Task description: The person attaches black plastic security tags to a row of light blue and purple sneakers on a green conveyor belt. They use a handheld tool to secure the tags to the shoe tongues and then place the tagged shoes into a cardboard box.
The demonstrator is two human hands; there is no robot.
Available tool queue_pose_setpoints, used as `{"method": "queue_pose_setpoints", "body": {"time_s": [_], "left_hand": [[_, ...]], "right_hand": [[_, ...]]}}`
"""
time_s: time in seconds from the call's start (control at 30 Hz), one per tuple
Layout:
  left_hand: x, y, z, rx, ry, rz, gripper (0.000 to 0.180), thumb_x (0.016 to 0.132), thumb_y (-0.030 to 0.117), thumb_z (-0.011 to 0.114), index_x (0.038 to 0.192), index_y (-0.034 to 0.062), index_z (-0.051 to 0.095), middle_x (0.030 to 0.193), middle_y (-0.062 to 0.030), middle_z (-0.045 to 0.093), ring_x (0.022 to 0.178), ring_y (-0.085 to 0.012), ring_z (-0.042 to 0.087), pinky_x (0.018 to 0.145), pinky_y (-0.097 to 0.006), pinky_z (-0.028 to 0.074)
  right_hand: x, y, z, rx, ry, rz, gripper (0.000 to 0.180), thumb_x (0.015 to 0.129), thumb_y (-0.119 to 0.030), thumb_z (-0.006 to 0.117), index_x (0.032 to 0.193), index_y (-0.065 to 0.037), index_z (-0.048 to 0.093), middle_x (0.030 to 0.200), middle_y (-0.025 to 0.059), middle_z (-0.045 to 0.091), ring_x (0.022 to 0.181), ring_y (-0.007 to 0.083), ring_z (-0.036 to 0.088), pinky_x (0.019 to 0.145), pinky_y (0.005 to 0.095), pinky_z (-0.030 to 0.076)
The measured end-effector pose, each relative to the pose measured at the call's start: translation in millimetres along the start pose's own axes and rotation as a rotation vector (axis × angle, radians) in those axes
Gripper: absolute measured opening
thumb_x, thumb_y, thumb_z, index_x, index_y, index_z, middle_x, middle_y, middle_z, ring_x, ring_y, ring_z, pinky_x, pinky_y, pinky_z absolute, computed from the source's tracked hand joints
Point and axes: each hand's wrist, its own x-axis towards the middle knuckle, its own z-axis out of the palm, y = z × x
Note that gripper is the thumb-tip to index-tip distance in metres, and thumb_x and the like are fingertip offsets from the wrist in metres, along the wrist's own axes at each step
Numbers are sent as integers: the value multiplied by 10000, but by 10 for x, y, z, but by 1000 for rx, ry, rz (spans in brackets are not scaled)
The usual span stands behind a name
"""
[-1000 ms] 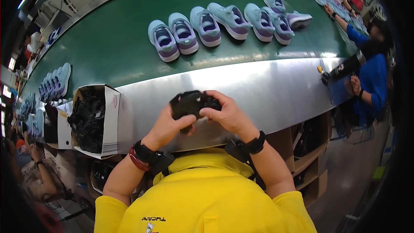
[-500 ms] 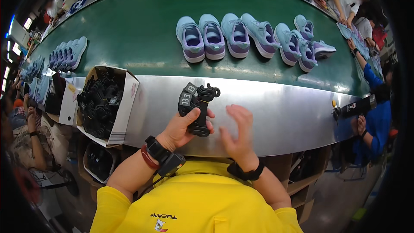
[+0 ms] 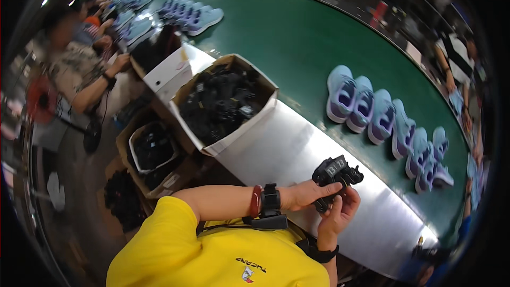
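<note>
A bundle of black plastic hook-ended pieces (image 3: 329, 171), with pale markings on its upper faces, is in my left hand (image 3: 307, 193), the thumb laid across its near side. My right hand (image 3: 337, 218) has closed on the near right side of the same bundle, its fingertips partly hidden. Both hands are over the metal ledge (image 3: 276, 149) along the green work surface. To their left, an open cardboard box (image 3: 197, 137) is heaped with similar black plastic pieces (image 3: 220, 101).
Pale blue and purple sneakers (image 3: 380, 117) stand in a row on the green table (image 3: 265, 26); more sneakers (image 3: 192, 16) are at the far left. Below the ledge sits a smaller box (image 3: 136, 151) of black pieces. A co-worker (image 3: 79, 74) is at the left, beside a fan (image 3: 45, 98).
My view has swung left, bringing the boxes nearer the middle. My right hand, apart from the bundle before, has come against it and closed. My left hand keeps its hold.
</note>
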Motion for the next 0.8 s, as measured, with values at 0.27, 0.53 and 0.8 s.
{"method": "queue_pose_setpoints", "body": {"time_s": [0.27, 0.53, 0.8], "left_hand": [[-335, 20, -185, 4, -51, -128, 302, 856, 262, 689, 988, 7, 595, 790, -81, 621, 644, -173, 637, 598, -307, 543], [-547, 157, -190, 324, 151, -64, 232, 830, 91, 668, 1023, -6, 583, 826, -77, 645, 602, -143, 599, 551, -275, 500], [-545, 180, 4, 711, 136, -224, 357, 793, 77, 700, 1113, 18, 553, 880, -67, 624, 643, -126, 601, 580, -256, 501]], "right_hand": [[179, -69, -151, -332, -363, 77, 202, 838, -49, 643, 957, -65, 480, 885, 21, 507, 658, 87, 489, 574, 231, 421], [207, -619, -111, -505, -323, 326, 164, 880, -112, 606, 927, 22, 688, 792, 26, 651, 710, 71, 525, 637, 233, 419], [223, -353, -261, -133, -173, 513, 212, 909, -142, 597, 1044, -4, 683, 950, 11, 670, 842, 67, 556, 768, 212, 446]]}}
